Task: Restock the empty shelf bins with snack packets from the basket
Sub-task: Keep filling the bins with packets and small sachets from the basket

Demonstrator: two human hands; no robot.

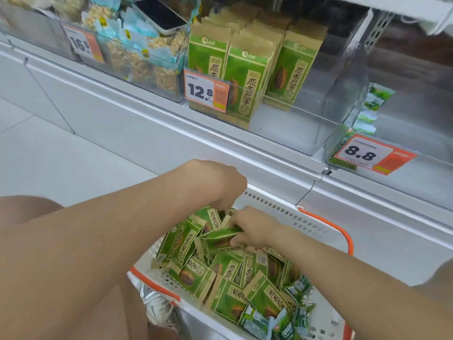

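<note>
Well over a dozen green snack packets (228, 268) lie heaped in one white basket (294, 217) just below the shelf. The right hand (252, 228) pinches one packet (218, 238) at the top of the heap between thumb and curled fingers. The left hand (220, 182) bends down at the wrist, fingertips sunk among the packets, so whether it holds any cannot be told. Above, one clear bin (331, 106) holds three rows of like packets on its left side, near three price tags (207, 93).

A phone (161, 17) lies on pale-blue nut packets (115, 28), with orange-edged price tags marked 16.5 (83, 46), 12.8 (207, 93) and 8.8 (375, 155)
</note>
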